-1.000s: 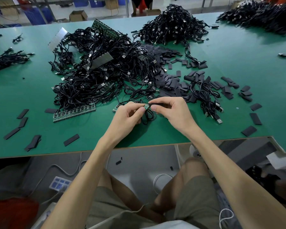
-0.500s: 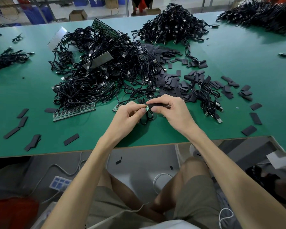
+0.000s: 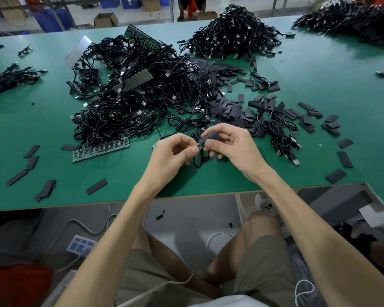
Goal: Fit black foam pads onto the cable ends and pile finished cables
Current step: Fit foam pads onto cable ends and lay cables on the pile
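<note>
Bench edge (image 3: 197,192) near; R hand (image 3: 235,148) pinches pad (image 3: 209,136).

cable end (image 3: 199,146): mostly covered by fingers (image 3: 192,150) and foam pad (image 3: 209,138); depth of fit too small to tell
cable loop (image 3: 198,161): partly hidden behind left hand (image 3: 175,156) and right hand (image 3: 235,149)
far-right pile (image 3: 353,23): blurred, cut off at top and right edges
far-left bundle (image 3: 9,78): cut off at left edge

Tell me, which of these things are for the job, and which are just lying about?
Job: left hand pinching the cable end; right hand holding a pad; loose pads; cable heap.
Lying about: box; blue crates; power strip on the floor.
</note>
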